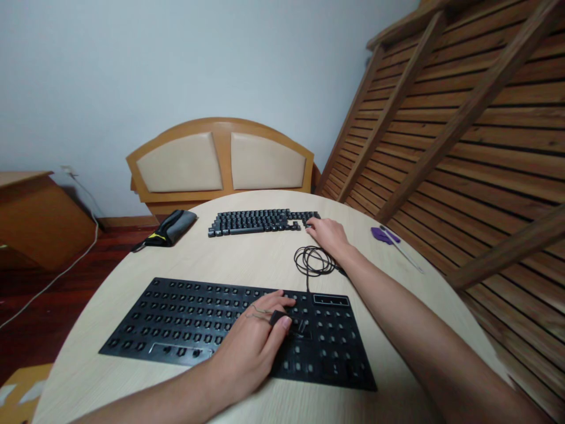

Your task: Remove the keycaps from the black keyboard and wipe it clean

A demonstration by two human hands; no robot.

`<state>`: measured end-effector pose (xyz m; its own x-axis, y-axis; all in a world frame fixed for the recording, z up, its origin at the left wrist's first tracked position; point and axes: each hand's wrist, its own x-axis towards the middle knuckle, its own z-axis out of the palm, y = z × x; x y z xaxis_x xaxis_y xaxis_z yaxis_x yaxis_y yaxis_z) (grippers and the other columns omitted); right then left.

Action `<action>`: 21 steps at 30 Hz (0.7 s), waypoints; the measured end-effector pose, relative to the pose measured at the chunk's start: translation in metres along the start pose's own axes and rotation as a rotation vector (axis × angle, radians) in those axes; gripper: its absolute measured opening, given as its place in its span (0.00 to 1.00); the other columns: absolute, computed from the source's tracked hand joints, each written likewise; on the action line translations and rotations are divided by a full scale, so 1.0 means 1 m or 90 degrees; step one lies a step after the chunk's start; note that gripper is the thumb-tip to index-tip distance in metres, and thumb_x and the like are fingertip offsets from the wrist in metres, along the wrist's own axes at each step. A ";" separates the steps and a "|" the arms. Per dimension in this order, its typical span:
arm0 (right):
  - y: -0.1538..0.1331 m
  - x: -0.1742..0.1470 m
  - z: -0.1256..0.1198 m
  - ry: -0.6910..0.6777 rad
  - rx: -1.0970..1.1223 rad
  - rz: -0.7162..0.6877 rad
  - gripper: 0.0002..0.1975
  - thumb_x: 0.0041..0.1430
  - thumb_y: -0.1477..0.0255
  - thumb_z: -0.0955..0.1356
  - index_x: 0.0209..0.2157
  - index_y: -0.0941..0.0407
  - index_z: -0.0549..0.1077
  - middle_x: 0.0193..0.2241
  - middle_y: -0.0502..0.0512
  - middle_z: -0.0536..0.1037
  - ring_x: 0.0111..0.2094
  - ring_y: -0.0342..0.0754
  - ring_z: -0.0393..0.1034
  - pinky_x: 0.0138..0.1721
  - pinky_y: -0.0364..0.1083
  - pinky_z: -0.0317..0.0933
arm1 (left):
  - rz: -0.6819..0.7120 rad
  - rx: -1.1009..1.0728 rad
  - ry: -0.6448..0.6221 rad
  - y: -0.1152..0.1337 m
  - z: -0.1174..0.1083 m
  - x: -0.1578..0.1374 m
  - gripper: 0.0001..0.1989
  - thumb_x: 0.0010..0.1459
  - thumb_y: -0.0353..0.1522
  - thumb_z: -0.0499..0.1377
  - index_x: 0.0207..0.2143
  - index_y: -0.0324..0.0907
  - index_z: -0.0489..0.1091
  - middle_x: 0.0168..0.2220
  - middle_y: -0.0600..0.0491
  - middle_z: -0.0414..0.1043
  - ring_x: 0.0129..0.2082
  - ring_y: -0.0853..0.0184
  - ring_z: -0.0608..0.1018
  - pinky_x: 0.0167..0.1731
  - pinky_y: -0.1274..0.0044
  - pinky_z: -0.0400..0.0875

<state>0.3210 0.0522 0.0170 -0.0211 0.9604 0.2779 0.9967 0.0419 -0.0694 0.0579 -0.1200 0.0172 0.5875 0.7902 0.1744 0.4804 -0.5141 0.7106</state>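
**Left forearm (176, 393) nearest, left hand (252, 341) over the board (207, 318), right hand (329, 235) out at the caps (251, 222)**

Lying across the near part of the table (212, 259), the board shows rows of switches without caps on them. The left hand rests over it, right of its middle. Thumb and fingers are closed on a puller (277, 318), so called from its looks: a black end under the thumb, thin wire loops reaching back over the fingers.

At the far side of the table, the caps stand close together in rows, in the layout of a keyboard, with some gaps toward the right end. The right hand reaches over to that end, thumb and forefinger bent down at the caps; whether they pinch one, I cannot tell. Just below that hand lies the coiled cable (314, 261), its lead running to the board's top edge.

The step in hand looks like handling single caps between board and rows; which way they travel, one view does not settle. Next, I judge, the right fingers need a small, exact grip or release that leaves neighbouring caps in line, while the left keeps its puller clear of the switches.

Well apart from both hands sit a pouch (176, 227) to the left and a purple cloth (380, 235) to the right.
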 end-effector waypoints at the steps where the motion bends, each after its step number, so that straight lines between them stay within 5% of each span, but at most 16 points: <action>1: -0.001 0.001 0.003 0.001 -0.005 0.004 0.15 0.65 0.65 0.66 0.50 0.52 0.77 0.43 0.61 0.82 0.44 0.56 0.76 0.44 0.49 0.65 | 0.003 0.002 -0.003 0.000 0.000 0.000 0.15 0.70 0.33 0.45 0.47 0.43 0.70 0.57 0.47 0.71 0.63 0.60 0.67 0.63 0.58 0.61; 21: -0.004 0.005 0.020 0.015 0.034 0.001 0.16 0.67 0.67 0.64 0.52 0.50 0.76 0.50 0.57 0.80 0.49 0.55 0.74 0.48 0.49 0.66 | 0.011 0.000 0.004 0.001 0.000 0.000 0.14 0.70 0.34 0.46 0.47 0.43 0.70 0.56 0.46 0.72 0.62 0.58 0.67 0.62 0.56 0.62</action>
<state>0.3150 0.0626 -0.0002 -0.0163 0.9539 0.2997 0.9911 0.0552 -0.1215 0.0582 -0.1204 0.0178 0.5918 0.7830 0.1918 0.4695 -0.5281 0.7075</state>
